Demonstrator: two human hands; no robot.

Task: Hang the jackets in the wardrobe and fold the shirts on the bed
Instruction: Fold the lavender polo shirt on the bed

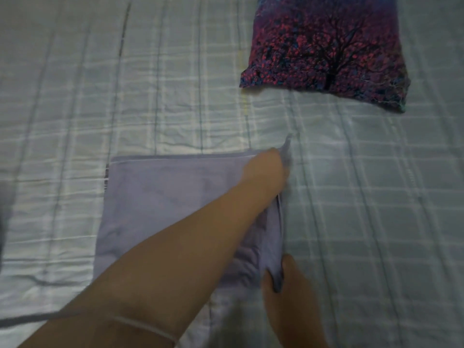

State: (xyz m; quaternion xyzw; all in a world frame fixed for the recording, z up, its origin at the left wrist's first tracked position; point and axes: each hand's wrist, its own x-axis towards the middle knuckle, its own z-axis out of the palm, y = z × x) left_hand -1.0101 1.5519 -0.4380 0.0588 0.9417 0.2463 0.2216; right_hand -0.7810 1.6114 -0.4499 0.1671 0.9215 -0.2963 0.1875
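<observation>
A pale checked sheet (175,84) with thin dark lines spreads across the whole view, creased in places. At the upper right a purple and red tree-print piece (326,51) lies on it, pillow or folded cloth, hard to tell. A dark cord (25,320) crosses the lower left corner, and a blurred dark shape (3,217) sits at the left edge

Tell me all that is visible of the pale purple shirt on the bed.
The pale purple shirt is plain, soft-looking cloth. It lies flat as a partly folded rectangle on the checked bed cover. Its right edge is lifted into a ridge: the left hand grips the far corner, and the right hand pinches the near one.
</observation>
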